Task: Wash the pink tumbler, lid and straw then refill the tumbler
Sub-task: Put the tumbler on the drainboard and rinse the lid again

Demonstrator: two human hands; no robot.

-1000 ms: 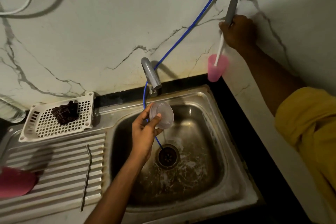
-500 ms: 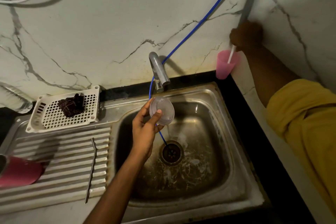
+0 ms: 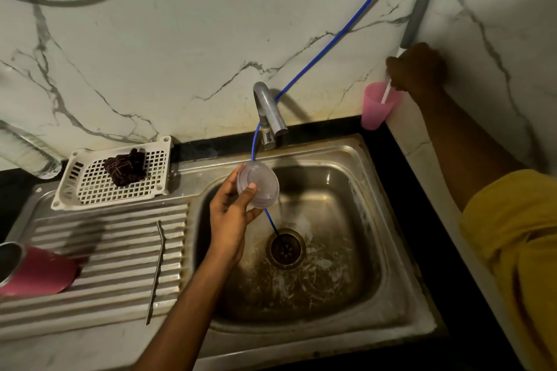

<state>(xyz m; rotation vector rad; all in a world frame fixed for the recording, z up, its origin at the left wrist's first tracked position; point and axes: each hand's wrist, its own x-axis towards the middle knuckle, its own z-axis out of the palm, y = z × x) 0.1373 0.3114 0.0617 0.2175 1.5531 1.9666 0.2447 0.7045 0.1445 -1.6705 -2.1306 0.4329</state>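
Right hand [image 3: 417,69] has come lower since the earlier frames. It now sits at the rim of the small pink cup [image 3: 376,107], and less white shaft shows between fist and cup.

- Right hand: at 2 o'clock in frame, fingers curled round a grey-handled tool [image 3: 417,13]. The handle stands above the fist and the white shaft dips into the cup. The cup stands in the wall corner.
- Left hand [image 3: 229,220]: unchanged, over the sink basin [image 3: 376,220]. It pinches the clear lid [image 3: 257,184] between thumb and fingers, just below the tap [image 3: 269,111], at 11 o'clock from the drain [image 3: 285,248].
- Blue hose [image 3: 340,34]: runs from 1 o'clock, past the tap and behind the lid, into the drain.
- Pink tumbler [image 3: 36,269]: lies on its side on the drainboard [image 3: 114,250], at 8 o'clock at the frame edge, with its mouth towards 9 o'clock.
- Metal straw [image 3: 156,271]: lies on the drainboard ribs between tumbler and basin.
- White basket [image 3: 90,187]: at 10 o'clock, with a dark cloth [image 3: 126,170] inside.
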